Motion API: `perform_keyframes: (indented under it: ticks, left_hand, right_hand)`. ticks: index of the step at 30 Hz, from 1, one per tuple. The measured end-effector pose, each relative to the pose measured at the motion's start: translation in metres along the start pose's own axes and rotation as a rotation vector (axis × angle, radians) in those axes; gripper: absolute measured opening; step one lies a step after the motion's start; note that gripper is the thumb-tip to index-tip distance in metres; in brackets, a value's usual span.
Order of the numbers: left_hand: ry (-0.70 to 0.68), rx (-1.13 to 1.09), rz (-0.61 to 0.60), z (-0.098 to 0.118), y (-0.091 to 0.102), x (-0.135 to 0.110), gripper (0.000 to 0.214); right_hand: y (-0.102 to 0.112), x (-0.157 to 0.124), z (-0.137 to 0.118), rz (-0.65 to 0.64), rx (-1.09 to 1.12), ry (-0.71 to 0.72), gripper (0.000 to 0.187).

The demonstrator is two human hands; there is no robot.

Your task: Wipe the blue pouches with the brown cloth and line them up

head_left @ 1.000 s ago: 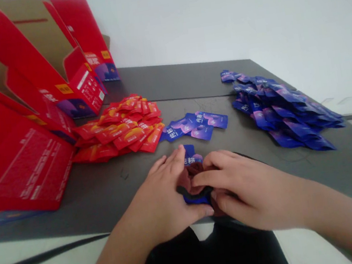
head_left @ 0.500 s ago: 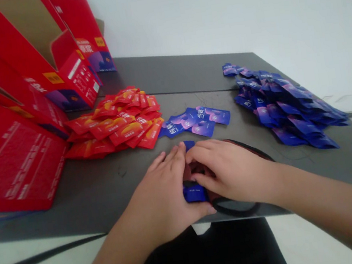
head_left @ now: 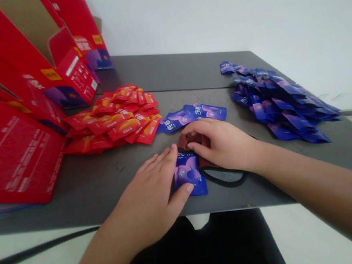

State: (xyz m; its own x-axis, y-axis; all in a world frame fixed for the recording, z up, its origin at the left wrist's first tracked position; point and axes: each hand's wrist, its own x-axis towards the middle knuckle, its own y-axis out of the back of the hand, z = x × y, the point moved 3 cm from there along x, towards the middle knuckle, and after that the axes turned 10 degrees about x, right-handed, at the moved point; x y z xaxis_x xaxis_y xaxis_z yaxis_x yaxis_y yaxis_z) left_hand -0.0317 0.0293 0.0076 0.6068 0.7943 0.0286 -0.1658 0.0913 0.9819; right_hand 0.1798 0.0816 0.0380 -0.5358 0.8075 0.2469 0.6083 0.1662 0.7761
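My left hand [head_left: 146, 199] lies spread on the table, its thumb resting on a blue-purple foil sachet [head_left: 188, 176] that lies flat near the front edge. My right hand [head_left: 218, 141] grips the folded top of a dark red cloth piece [head_left: 195, 140]. The cloth's grey, black-rimmed lower part [head_left: 223, 175] lies next to the sachet. The fingers of my right hand hide much of the cloth, and my left thumb covers part of the sachet.
Heaped red sachets [head_left: 112, 121] lie left of centre, with several blue sachets [head_left: 191, 116] beyond my hands. A larger blue pile [head_left: 279, 100] lies to the right. Red cardboard display boxes [head_left: 12, 159] stand at the left of the dark table [head_left: 170, 69].
My hands have moved apart, with the right one moving up and away from the sachet. The sachet now lies uncovered, and the cloth's grey, black-rimmed part has spread out beside it.
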Motion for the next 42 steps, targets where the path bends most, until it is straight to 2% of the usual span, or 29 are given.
perform_keyframes:
  ticks: [4, 6, 9, 11, 16, 26, 32, 37, 39, 42]
  left_hand:
    - [0.008, -0.004, 0.027, 0.002, 0.000, 0.003, 0.079]
    - [0.006, -0.016, 0.034, 0.002, 0.000, 0.003, 0.083]
    - [-0.001, -0.024, 0.029, 0.001, -0.002, 0.002, 0.092]
    - [0.001, -0.025, 0.020, 0.000, -0.004, 0.002, 0.095]
    - [0.018, -0.020, 0.020, 0.000, -0.005, 0.002, 0.094]
    - [0.018, 0.007, 0.035, 0.000, -0.003, 0.003, 0.096]
    - [0.031, -0.009, 0.000, 0.000, -0.001, 0.003, 0.108]
    - [0.024, -0.027, 0.004, 0.001, -0.002, 0.001, 0.086]
    - [0.044, -0.030, 0.021, 0.000, -0.004, 0.001, 0.088]
    - [0.065, -0.057, 0.032, -0.001, -0.006, 0.002, 0.102]
  right_hand:
    - [0.009, -0.006, -0.015, 0.037, 0.055, 0.048, 0.027]
    - [0.008, -0.011, -0.027, -0.044, 0.111, 0.076, 0.023]
    - [-0.002, -0.021, -0.041, -0.233, 0.168, 0.073, 0.016]
    - [-0.008, -0.027, -0.044, -0.284, 0.146, 0.053, 0.015]
    - [-0.016, -0.027, -0.038, -0.251, 0.073, 0.052, 0.014]
    - [-0.014, -0.002, -0.008, -0.144, -0.144, 0.022, 0.009]
    - [-0.009, 0.006, 0.006, -0.044, -0.099, 0.032, 0.013]
    - [0.005, 0.002, 0.000, 0.070, -0.021, 0.052, 0.012]
    - [0.008, -0.004, -0.012, 0.039, 0.018, 0.075, 0.014]
    - [0.004, -0.016, -0.034, -0.142, 0.125, 0.085, 0.014]
